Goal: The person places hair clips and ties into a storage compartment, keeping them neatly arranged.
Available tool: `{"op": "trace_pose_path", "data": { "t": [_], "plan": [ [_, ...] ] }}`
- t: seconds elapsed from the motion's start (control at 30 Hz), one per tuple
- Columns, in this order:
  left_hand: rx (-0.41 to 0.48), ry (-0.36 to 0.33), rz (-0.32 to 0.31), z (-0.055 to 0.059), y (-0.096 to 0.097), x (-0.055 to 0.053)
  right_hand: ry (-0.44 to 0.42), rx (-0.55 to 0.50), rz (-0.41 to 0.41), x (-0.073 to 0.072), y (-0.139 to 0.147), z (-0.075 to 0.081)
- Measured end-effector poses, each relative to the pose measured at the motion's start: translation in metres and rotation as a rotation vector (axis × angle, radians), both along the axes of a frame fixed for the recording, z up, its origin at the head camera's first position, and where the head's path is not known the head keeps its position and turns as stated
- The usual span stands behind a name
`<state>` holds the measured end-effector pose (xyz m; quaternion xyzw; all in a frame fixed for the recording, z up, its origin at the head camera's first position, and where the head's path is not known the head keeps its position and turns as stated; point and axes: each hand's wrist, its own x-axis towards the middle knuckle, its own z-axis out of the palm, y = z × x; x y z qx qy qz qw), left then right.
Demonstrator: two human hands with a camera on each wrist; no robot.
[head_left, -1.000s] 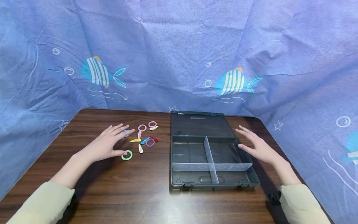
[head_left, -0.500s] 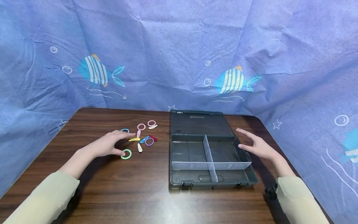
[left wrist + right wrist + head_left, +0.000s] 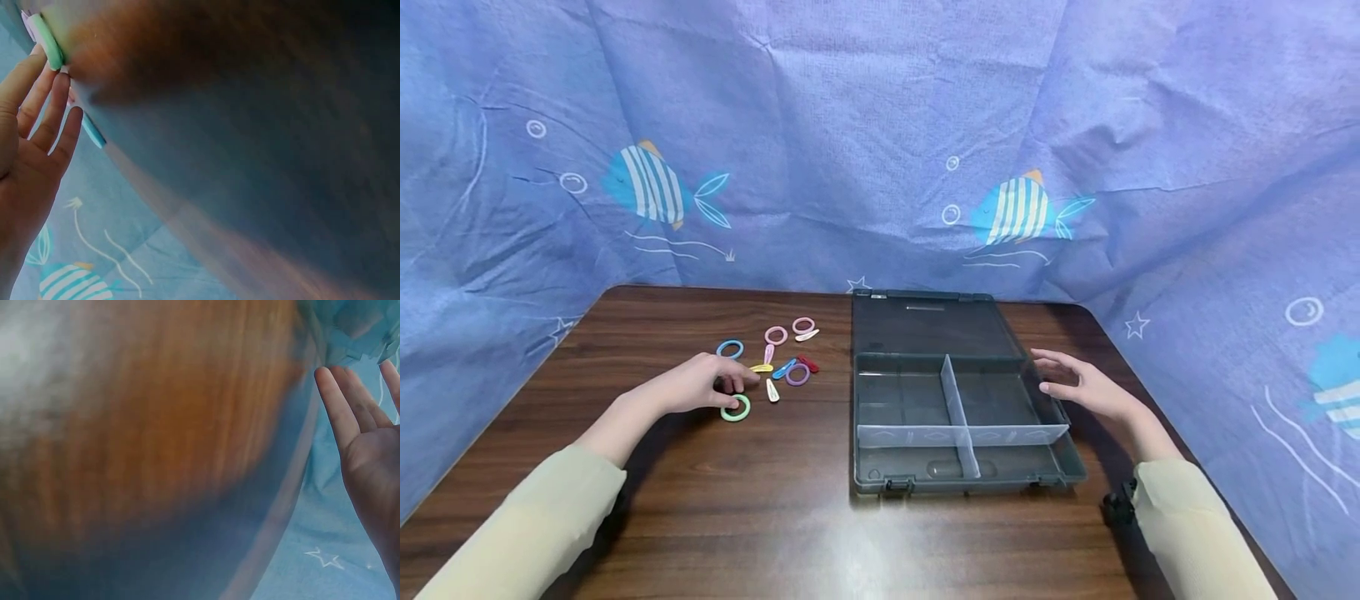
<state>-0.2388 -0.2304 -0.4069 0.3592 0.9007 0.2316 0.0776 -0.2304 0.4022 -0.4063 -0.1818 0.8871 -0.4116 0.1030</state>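
Note:
My left hand (image 3: 696, 385) is low over the left part of the table, fingers bent downward. Its thumb tip meets the green hair tie (image 3: 726, 412), which lies flat; in the left wrist view the fingertips are close by the same green hair tie (image 3: 45, 41). Around it lie a blue hair tie (image 3: 730, 348), a yellow snap clip (image 3: 762, 367) and a white snap clip (image 3: 772, 391). My right hand (image 3: 1093, 389), fingers loosely extended, is at the right side of the dark see-through box (image 3: 880, 485); whether it touches the box is unclear.
The box's lid (image 3: 925, 325) lies back, and clear dividers (image 3: 898, 435) part its inside. Right of the left hand are a purple hair tie (image 3: 797, 374), two pink hair ties (image 3: 776, 336), and blue (image 3: 784, 368) and red snap clips (image 3: 808, 363). A fish-print cloth (image 3: 850, 150) hangs behind the table.
My left hand has come down toward the green hair tie, its fingers going from spread to bent. The right hand stays by the box, its fingers slightly more bent.

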Motion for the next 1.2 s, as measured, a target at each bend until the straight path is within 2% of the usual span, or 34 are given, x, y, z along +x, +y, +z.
{"op": "trace_pose_path", "data": {
  "t": [0.2, 0.4, 0.67, 0.77, 0.9, 1.2],
  "plan": [
    [0.015, -0.022, -0.007, -0.001, 0.0, -0.003, -0.115, -0.061, -0.036, 0.0, 0.001, -0.003],
    [0.017, -0.033, -0.013, 0.0, 0.004, -0.011, -0.214, -0.095, -0.092, 0.0, -0.002, -0.003],
    [0.028, -0.046, -0.005, 0.005, 0.01, -0.017, -0.304, -0.131, -0.085, -0.002, -0.003, 0.001],
    [0.028, -0.02, -0.013, 0.005, 0.012, -0.018, -0.339, -0.157, -0.071, -0.004, -0.003, 0.0],
    [0.031, 0.025, -0.025, 0.008, 0.016, -0.019, -0.349, -0.163, -0.058, -0.004, -0.002, -0.002],
    [0.088, 0.07, -0.052, 0.022, 0.033, -0.018, -0.35, -0.159, -0.075, 0.003, 0.001, -0.006]
  ]
}}
